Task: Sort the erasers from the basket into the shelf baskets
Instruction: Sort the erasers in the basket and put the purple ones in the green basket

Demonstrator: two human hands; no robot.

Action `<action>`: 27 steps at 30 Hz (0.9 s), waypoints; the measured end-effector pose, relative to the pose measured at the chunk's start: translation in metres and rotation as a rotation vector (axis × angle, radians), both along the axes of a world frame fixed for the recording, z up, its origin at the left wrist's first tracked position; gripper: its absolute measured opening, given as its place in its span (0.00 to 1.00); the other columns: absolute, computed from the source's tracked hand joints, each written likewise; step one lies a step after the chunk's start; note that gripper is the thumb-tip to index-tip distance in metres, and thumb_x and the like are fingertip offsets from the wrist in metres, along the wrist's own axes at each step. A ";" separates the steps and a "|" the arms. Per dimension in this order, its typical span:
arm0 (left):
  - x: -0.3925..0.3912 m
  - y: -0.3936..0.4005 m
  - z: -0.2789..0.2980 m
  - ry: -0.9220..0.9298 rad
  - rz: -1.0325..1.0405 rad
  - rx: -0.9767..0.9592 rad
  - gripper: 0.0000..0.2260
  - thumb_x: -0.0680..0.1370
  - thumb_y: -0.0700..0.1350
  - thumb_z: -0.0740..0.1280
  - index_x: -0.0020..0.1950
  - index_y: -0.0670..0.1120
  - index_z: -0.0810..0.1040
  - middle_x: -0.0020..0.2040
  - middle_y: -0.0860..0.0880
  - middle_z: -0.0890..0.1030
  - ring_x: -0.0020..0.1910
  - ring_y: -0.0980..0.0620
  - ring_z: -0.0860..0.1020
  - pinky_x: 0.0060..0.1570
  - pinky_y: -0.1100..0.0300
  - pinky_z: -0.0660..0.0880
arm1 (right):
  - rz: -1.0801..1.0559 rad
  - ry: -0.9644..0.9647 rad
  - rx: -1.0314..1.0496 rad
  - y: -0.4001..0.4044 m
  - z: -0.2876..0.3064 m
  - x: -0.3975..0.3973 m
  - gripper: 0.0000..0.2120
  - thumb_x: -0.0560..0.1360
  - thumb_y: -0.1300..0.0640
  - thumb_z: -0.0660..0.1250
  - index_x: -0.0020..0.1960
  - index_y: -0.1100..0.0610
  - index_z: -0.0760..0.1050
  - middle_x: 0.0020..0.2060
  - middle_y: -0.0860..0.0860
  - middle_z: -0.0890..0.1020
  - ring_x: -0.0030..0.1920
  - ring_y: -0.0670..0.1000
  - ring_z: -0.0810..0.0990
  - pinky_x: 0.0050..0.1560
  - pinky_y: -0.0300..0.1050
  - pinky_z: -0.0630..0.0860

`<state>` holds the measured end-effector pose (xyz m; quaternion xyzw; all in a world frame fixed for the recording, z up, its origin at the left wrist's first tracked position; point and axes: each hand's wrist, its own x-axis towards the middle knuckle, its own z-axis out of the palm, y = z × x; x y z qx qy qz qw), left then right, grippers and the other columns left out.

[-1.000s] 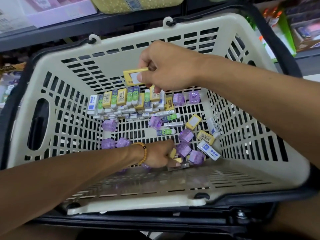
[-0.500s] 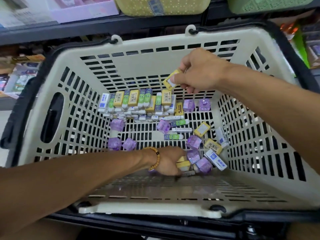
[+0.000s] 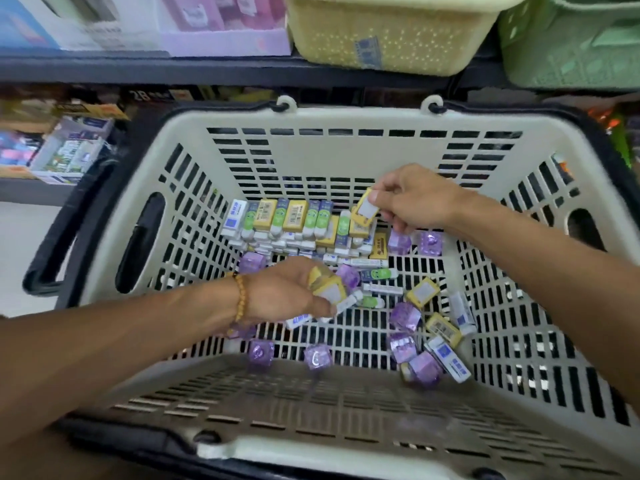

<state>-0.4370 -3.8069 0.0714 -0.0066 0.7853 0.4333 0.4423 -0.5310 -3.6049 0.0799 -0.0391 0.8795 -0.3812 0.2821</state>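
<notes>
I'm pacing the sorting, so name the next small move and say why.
Probably lift the right hand to the yellow shelf basket: it already pinches a yellow eraser above the cream basket, while the left hand holds others.

A: Any print legible?
B: One mark only: "2B" on a dark box (image 3: pixel 152 95) under the shelf, at 11 o'clock from the basket (image 3: pixel 346 119).
A: Eraser (image 3: pixel 293 216) wrappers?
B: Barcodes and blurred print; unreadable. Yellow bin's sticker (image 3: pixel 367 51) likewise.
</notes>
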 end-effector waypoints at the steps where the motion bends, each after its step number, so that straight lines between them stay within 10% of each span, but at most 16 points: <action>1: 0.000 -0.009 0.006 0.000 0.079 0.021 0.07 0.75 0.37 0.71 0.52 0.40 0.79 0.42 0.47 0.82 0.37 0.55 0.80 0.40 0.60 0.80 | 0.009 -0.023 0.005 -0.007 -0.003 -0.001 0.09 0.82 0.54 0.61 0.46 0.53 0.77 0.37 0.50 0.80 0.32 0.45 0.78 0.29 0.35 0.74; 3: 0.001 -0.024 0.017 -0.022 0.233 0.071 0.09 0.74 0.37 0.72 0.54 0.43 0.80 0.42 0.48 0.83 0.34 0.58 0.81 0.32 0.61 0.78 | 0.010 -0.065 0.000 -0.025 -0.009 -0.002 0.08 0.82 0.57 0.62 0.48 0.55 0.78 0.40 0.54 0.82 0.34 0.47 0.79 0.31 0.36 0.74; 6: -0.001 -0.032 0.021 -0.056 0.503 0.203 0.15 0.73 0.33 0.71 0.58 0.42 0.78 0.50 0.45 0.85 0.48 0.50 0.82 0.52 0.51 0.78 | -0.064 -0.092 -0.028 -0.042 -0.018 0.001 0.14 0.80 0.63 0.63 0.65 0.65 0.73 0.43 0.61 0.83 0.36 0.51 0.82 0.35 0.41 0.78; 10: -0.017 -0.028 0.025 -0.103 0.718 0.350 0.10 0.73 0.31 0.69 0.47 0.46 0.81 0.43 0.49 0.86 0.40 0.56 0.83 0.38 0.62 0.77 | -0.120 0.029 -0.035 -0.034 -0.017 0.005 0.09 0.80 0.65 0.62 0.55 0.69 0.78 0.40 0.59 0.83 0.31 0.49 0.81 0.37 0.49 0.82; 15: -0.026 -0.027 0.020 -0.124 0.805 0.315 0.18 0.73 0.32 0.71 0.59 0.41 0.71 0.55 0.46 0.81 0.54 0.53 0.76 0.53 0.59 0.67 | -0.132 0.231 0.186 -0.022 -0.017 0.007 0.12 0.80 0.62 0.61 0.42 0.61 0.81 0.42 0.52 0.85 0.39 0.54 0.82 0.42 0.44 0.79; 21: -0.023 -0.030 0.020 -0.128 0.828 0.279 0.13 0.73 0.34 0.71 0.53 0.46 0.73 0.49 0.51 0.80 0.47 0.59 0.75 0.36 0.65 0.65 | -0.134 -0.045 0.043 -0.026 -0.025 0.014 0.12 0.80 0.67 0.56 0.52 0.66 0.79 0.50 0.67 0.82 0.49 0.71 0.79 0.48 0.66 0.77; 27: -0.025 -0.031 0.026 -0.119 0.863 0.293 0.20 0.73 0.34 0.72 0.63 0.41 0.71 0.59 0.46 0.79 0.62 0.49 0.72 0.68 0.48 0.59 | -0.154 0.211 0.094 -0.029 -0.013 0.014 0.09 0.80 0.60 0.61 0.49 0.54 0.80 0.43 0.52 0.84 0.43 0.53 0.83 0.40 0.39 0.80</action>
